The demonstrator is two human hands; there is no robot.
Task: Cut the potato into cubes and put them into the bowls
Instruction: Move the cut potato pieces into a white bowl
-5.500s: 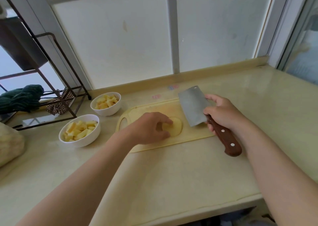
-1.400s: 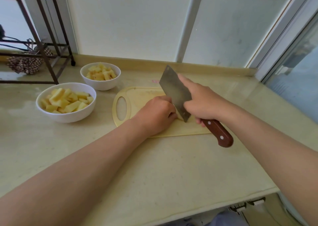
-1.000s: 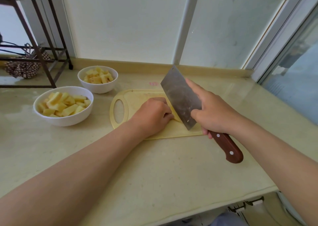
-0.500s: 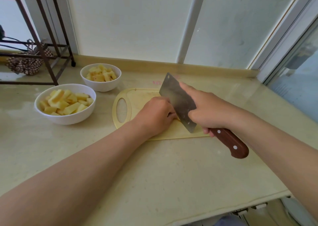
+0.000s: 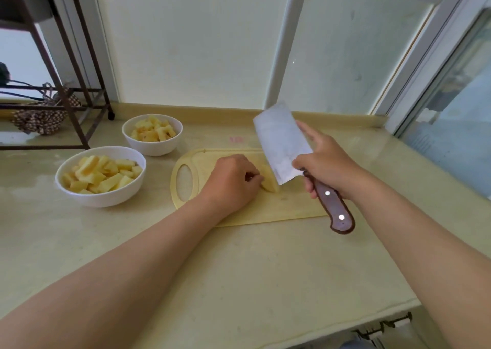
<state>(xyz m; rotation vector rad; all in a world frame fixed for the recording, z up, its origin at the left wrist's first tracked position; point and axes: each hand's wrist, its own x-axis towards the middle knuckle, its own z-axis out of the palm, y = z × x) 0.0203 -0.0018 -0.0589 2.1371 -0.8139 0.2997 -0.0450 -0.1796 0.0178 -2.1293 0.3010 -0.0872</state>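
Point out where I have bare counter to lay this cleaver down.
Bare counter lies between the cutting board and the near edge, and right of the board toward the window. Crowded: the board's middle, with the left hand on the potato, and the left side, with the near bowl, far bowl and rack.

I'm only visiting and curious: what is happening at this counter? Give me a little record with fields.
Activity: cutting potato
Left hand: holds the potato piece down on the cutting board
Right hand: grips the cleaver, blade tilted, lower corner at the potato piece
Near bowl: holds potato chunks
Far bowl: holds potato chunks
Surface: pale counter
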